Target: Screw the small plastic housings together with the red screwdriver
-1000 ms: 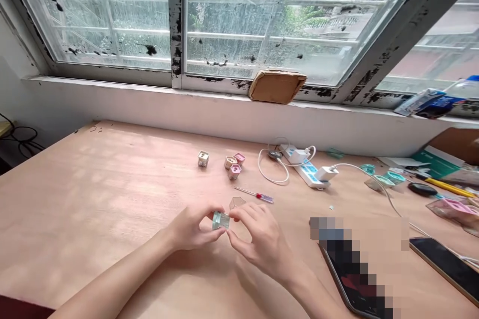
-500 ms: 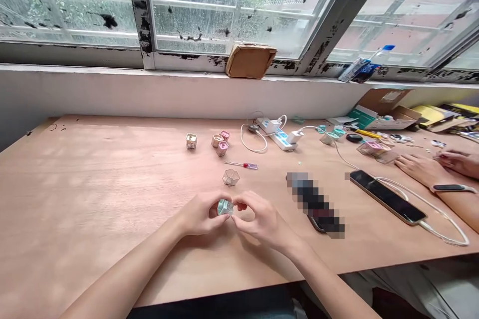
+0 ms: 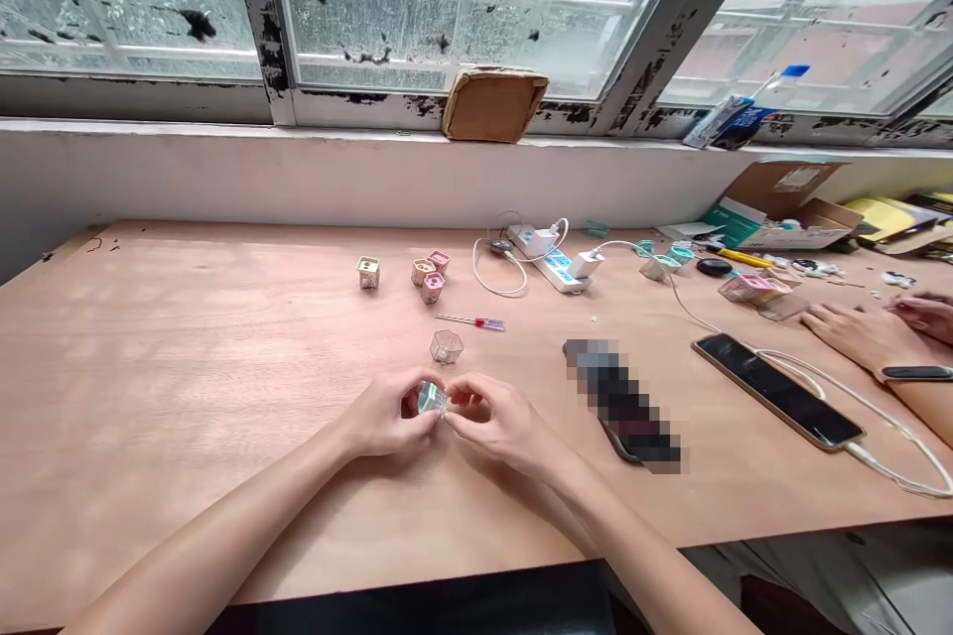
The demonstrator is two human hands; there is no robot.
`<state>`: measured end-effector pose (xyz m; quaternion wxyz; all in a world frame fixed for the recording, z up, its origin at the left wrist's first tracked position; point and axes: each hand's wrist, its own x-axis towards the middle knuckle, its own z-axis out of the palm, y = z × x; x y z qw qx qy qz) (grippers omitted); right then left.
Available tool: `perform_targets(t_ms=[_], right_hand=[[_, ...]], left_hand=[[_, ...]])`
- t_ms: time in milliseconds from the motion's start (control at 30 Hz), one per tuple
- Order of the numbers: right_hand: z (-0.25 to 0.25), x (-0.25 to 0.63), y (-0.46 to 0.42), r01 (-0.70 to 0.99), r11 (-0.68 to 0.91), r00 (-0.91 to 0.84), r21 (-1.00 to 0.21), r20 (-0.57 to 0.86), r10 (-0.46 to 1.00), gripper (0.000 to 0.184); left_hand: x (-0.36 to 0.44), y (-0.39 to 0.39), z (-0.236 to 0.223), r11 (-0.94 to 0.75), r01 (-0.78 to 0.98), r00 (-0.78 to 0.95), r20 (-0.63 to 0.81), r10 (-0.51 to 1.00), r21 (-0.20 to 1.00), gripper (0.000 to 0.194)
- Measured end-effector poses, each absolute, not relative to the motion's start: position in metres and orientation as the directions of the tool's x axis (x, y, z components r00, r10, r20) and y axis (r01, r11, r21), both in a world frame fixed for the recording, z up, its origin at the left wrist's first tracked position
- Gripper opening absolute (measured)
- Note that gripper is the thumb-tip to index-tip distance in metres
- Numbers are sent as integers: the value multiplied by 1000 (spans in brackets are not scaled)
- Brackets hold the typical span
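Note:
Both my hands meet near the front middle of the wooden table [image 3: 186, 337]. My left hand [image 3: 383, 414] and my right hand [image 3: 500, 424] pinch a small clear teal block [image 3: 433, 398] between their fingers, which partly hide it. Just beyond my fingertips stands a clear hexagonal cup [image 3: 447, 347]. Farther off lie a red-handled small screwdriver [image 3: 471, 322], a cream cube-shaped piece [image 3: 367, 272], a tan piece [image 3: 421, 272] and two pink pieces [image 3: 432, 288], all out of my hands' reach by some distance.
A white power strip [image 3: 555, 270] with plugged-in chargers and cables lies at the back. A phone [image 3: 778, 391] and a pixelated object [image 3: 621, 402] sit to the right. A co-worker's hands [image 3: 868, 332] work at the far right among pink and teal pieces.
My view has tilted and shifted, so the table sits lower and straighter in the picture. Both hands still hold the teal block, now closer together and with the block turned slightly.

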<state>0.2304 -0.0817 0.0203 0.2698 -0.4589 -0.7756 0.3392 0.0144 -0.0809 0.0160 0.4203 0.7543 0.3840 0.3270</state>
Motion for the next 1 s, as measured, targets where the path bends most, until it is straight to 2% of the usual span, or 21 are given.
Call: perform_targets(t_ms=[167,367,500,633,800,900,1000], right_hand=[[25,231,-70,516,421,-509,-746,128,851,18],[26,230,-65,479,408,-530,-777,115,840,18],[18,230,-65,416,354,-532,-837,92,842,22],[14,233,-61,346,267,-537,-900,44,843,27],[23,234,-55,365,223,-565,-904,-25,825,27],[27,232,-59,378,291,-531,-879,52,846,21],[27,227,-69,398,443,-493,-803,220,842,16]], left_hand=[[13,-80,16,-323,269,484,163,860,907,25],[13,-77,15,-335,275,507,160,847,901,27],[12,-76,16,-334,288,519,147,842,897,29],[12,-75,15,-288,230,549,120,827,930,29],[13,-74,12,-219,201,518,86,851,955,27],[15,-73,13,-118,107,490,51,870,987,26],[15,-73,15,-25,3,489,20,872,1000,29]])
